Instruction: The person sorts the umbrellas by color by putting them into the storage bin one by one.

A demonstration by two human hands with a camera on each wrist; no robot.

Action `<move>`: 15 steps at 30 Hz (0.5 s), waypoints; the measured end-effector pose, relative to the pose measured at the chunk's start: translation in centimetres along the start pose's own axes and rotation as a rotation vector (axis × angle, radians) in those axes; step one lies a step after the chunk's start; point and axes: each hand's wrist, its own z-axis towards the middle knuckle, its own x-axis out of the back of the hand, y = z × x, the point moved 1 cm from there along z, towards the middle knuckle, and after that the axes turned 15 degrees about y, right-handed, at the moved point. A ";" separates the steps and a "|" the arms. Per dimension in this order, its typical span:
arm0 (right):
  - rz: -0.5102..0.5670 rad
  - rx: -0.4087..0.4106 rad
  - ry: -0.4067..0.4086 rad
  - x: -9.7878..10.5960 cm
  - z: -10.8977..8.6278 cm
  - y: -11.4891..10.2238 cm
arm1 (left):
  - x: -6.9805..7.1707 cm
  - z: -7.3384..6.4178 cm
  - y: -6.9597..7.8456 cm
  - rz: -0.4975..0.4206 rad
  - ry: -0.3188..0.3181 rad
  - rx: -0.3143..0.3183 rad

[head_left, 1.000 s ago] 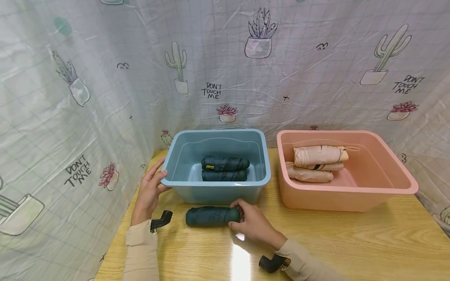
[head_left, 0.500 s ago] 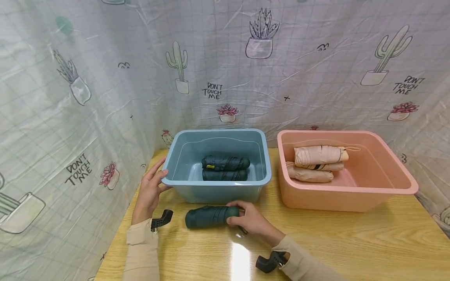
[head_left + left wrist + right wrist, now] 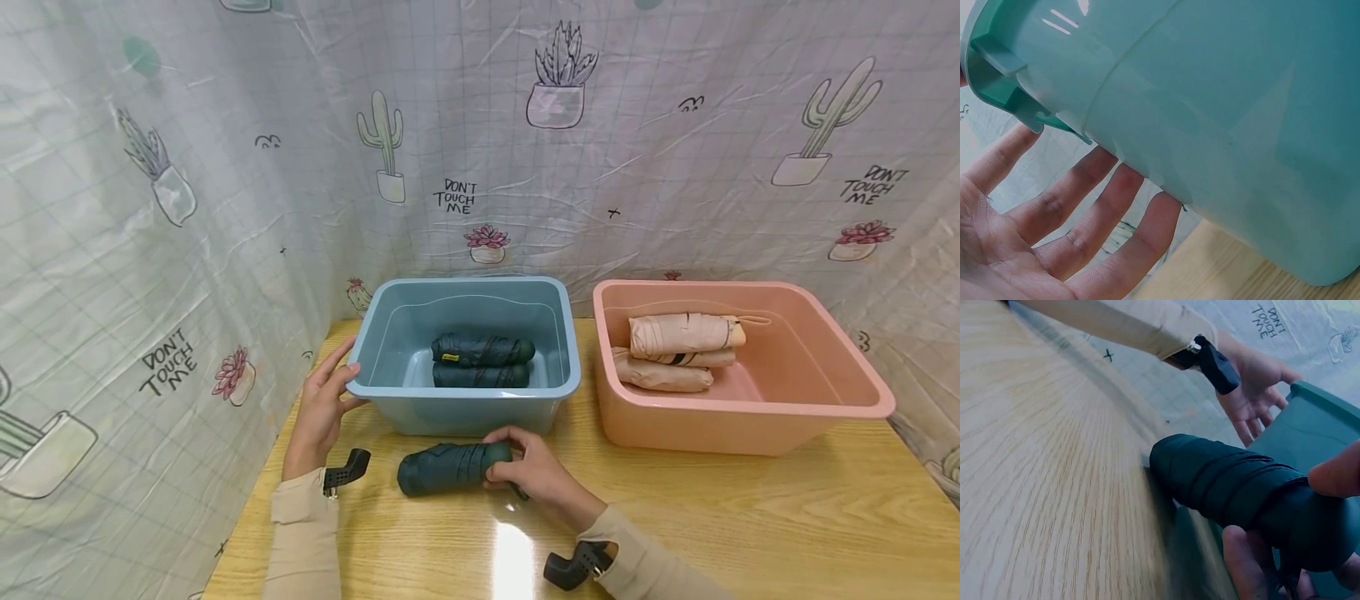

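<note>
My right hand grips the rounded handle end of a dark green folded umbrella in front of the light blue bin. In the right wrist view, thumb and fingers lie on either side of the umbrella, and a dark strap hangs below its handle. My left hand rests on the blue bin's left side, thumb at the rim. Its fingers are mostly straight against the outer wall in the left wrist view. Inside the blue bin lie two dark folded umbrellas, one with a yellow label.
To the right stands a pink bin holding several beige folded umbrellas. Both bins stand on a wooden table, close to a cactus-printed curtain behind and at the left.
My right hand has closed further round the umbrella's handle end. The umbrella has turned slightly, its left end swinging towards me. My left hand stays on the blue bin.
</note>
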 end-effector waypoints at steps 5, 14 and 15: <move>0.055 -0.022 0.000 0.0 -0.3 -0.3 | 0.0 0.0 0.0 0.002 0.000 0.002; 0.078 0.013 0.003 0.1 -0.7 -1.0 | 0.0 -0.1 0.0 0.015 0.002 0.006; 0.076 0.020 -0.001 0.1 -0.8 -1.2 | 0.0 -0.1 0.0 0.015 0.001 0.007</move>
